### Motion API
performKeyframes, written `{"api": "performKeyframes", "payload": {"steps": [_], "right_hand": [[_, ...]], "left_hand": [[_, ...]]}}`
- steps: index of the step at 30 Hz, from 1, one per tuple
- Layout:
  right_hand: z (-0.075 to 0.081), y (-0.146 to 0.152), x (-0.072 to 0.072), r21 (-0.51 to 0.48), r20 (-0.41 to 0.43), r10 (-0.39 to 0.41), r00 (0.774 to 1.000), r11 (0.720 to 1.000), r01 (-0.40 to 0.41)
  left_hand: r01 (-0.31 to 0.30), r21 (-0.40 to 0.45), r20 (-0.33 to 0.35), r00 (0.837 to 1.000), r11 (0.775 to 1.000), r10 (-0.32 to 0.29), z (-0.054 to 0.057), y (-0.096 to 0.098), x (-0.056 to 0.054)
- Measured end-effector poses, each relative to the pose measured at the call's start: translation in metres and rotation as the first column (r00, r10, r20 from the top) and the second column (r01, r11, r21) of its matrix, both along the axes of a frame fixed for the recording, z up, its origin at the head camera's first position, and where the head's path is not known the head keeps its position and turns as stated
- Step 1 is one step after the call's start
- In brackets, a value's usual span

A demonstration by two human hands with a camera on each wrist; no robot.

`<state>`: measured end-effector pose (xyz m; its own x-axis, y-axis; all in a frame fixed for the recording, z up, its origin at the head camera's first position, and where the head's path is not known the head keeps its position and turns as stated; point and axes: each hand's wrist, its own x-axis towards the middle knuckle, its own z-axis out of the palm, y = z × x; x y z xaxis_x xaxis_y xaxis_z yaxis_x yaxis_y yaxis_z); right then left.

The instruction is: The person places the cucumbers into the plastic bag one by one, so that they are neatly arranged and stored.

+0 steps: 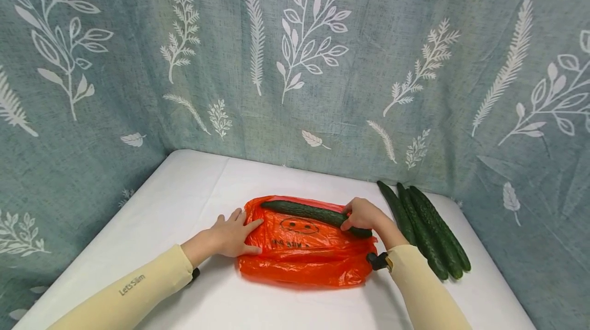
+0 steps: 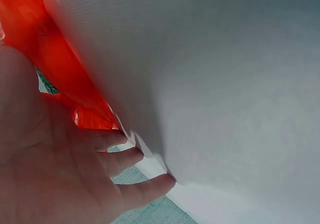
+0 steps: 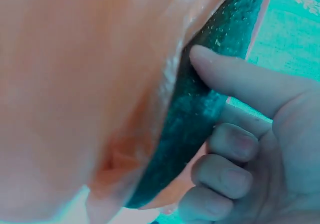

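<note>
A pale green-blue curtain point(image 1: 258, 125) printed with white leaves is hung behind and around a white-covered counter point(image 1: 203, 181). On the counter, a long dark green cucumber point(image 1: 304, 210) is laid along the far part of a red plastic bag point(image 1: 313, 268); whether it is inside the bag or only on top cannot be told. Near its right end it is pinched by the right hand point(image 1: 361, 217), the thumb and curled fingers closed about it, its length stretched out to the left of that hand. A face print point(image 1: 298, 226) and dark lettering are shown on the bag, between the hands. The bag's left end is touched by the left hand point(image 1: 232, 235), whose fingers are spread wide with nothing gripped. Beyond and to the right of the right hand, three more cucumbers point(image 1: 427, 232) are laid side by side. Both forearms are covered by pale yellow sleeves point(image 1: 133, 284).
</note>
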<state>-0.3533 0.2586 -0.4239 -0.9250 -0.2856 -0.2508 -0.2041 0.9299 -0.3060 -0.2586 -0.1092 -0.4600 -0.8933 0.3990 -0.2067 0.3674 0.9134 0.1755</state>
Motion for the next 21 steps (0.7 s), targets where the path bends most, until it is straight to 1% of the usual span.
{"api": "performKeyframes", "payload": {"steps": [4,10,13,21], "right_hand": [[-0.0051,0.0030,0.0001,-0.041,-0.031,0.003,1.000,0.999,-0.005],[-0.0051,0.0029,0.0010,-0.082,-0.103,-0.028,0.994,0.996,0.020],[-0.0045,0.0016,0.0010,-0.080,-0.120,-0.035,0.992,0.996,0.025],[-0.0065,-0.0006,0.0000,-0.050,-0.129,-0.067,0.989,0.997,0.061]], "left_hand": [[-0.002,0.005,0.003,1.000,1.000,0.002,-0.0008,-0.0003,0.0004],[-0.008,0.001,0.007,1.000,1.000,0.008,0.0009,0.0000,0.0008],[-0.006,-0.001,0.006,1.000,1.000,0.006,0.0010,0.0001,0.0005],[-0.003,-0.008,-0.004,1.000,1.000,0.003,-0.0012,0.0000,-0.0006]]}}
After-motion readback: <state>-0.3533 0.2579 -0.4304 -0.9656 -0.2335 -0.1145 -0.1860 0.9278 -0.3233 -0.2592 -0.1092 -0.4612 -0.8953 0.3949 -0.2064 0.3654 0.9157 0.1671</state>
